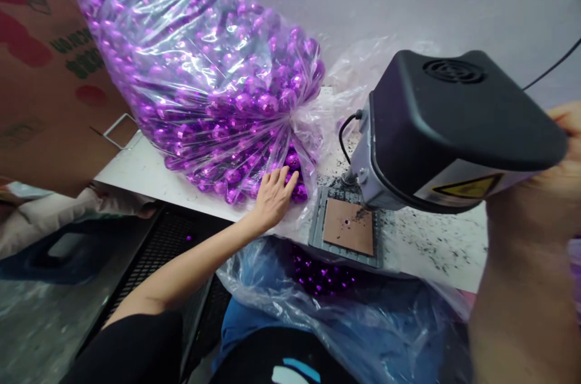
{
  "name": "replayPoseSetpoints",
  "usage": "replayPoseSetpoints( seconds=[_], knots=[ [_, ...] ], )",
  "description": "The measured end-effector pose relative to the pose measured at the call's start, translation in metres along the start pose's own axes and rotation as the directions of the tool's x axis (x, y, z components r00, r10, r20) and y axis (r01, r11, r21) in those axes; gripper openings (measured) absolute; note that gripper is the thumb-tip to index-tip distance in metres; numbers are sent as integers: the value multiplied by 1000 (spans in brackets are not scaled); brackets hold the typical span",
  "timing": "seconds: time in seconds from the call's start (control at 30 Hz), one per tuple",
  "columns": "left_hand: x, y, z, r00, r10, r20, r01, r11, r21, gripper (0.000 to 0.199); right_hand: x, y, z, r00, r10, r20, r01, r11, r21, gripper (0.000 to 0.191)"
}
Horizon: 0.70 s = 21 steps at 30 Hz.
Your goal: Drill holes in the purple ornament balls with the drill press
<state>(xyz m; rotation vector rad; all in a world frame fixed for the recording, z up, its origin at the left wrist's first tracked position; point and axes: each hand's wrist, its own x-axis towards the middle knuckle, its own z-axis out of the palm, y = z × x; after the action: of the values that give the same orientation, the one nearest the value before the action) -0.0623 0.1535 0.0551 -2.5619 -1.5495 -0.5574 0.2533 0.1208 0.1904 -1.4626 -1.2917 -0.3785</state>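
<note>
My left hand [272, 195] rests at the gathered mouth of a large clear plastic bag [181, 26] filled with shiny purple faceted balls. Its fingers are spread, and the fingertips touch the purple balls [293, 160] at the opening. At the far right, my right hand [565, 123] is mostly hidden behind the black housing of what looks like a small bench drill press [458, 111]; its fingers cannot be made out. Under the machine head lies a square brown board [347, 232] with a small hole, set on a grey base [318, 232].
Dark shavings [422, 241] litter the white table around the machine. A printed cardboard box [45, 111] stands at the left. Clear plastic [381, 329] lies over my lap, with more purple balls [322, 275] inside. A black crate [149, 257] sits below the table edge.
</note>
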Motion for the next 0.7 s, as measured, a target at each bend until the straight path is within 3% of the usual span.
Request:
replayPoseSetpoints(
  seconds=[0.1, 0.17, 0.2, 0.23, 0.27, 0.3, 0.37, 0.4, 0.47, 0.57, 0.63, 0.7],
  knots=[
    [8, -5, -7, 1000, 0, 0, 0, 997, -80, 41, 3, -13, -3, 997, 53, 50, -53, 999, -13, 27],
    [-3, 6, -25, 991, -106, -86, 75, 950, -304, 47, 5, -16, -4, 997, 60, 49, -60, 998, -4, 22],
    [-12, 14, -35, 977, -190, -96, 124, 876, -467, 52, 5, -17, -4, 997, 62, 43, -62, 998, 7, 21],
    [-22, 24, -44, 958, -282, -41, 191, 741, -643, 53, 5, -17, -4, 997, 67, 41, -68, 998, 15, 22],
    [-32, 35, -51, 938, -335, 90, 269, 540, -798, 51, 4, -17, -3, 997, 72, 31, -72, 997, 19, 24],
    [-41, 46, -55, 912, -314, 262, 358, 301, -884, 51, 4, -18, -3, 997, 75, 25, -76, 997, 17, 27],
    [-54, 64, -52, 827, -131, 547, 529, -147, -836, 53, 3, -21, -4, 996, 90, 19, -90, 996, 4, 32],
    [-57, 71, -46, 783, -26, 621, 585, -309, -750, 53, 3, -23, -5, 995, 101, 26, -101, 995, -2, 33],
    [-58, 78, -29, 731, 92, 677, 618, -510, -598, 49, 3, -27, -6, 991, 123, 60, -123, 992, -3, 33],
    [-49, 83, -5, 716, 96, 691, 602, -585, -543, 43, 2, -28, -7, 986, 122, 111, -126, 992, 30, 31],
    [-42, 83, 4, 729, 51, 683, 601, -525, -602, 45, 1, -27, -7, 992, 81, 101, -89, 993, 72, 29],
    [-36, 84, 9, 758, -41, 651, 588, -389, -709, 47, 0, -24, -6, 994, 49, 94, -60, 992, 115, 27]
  ],
)
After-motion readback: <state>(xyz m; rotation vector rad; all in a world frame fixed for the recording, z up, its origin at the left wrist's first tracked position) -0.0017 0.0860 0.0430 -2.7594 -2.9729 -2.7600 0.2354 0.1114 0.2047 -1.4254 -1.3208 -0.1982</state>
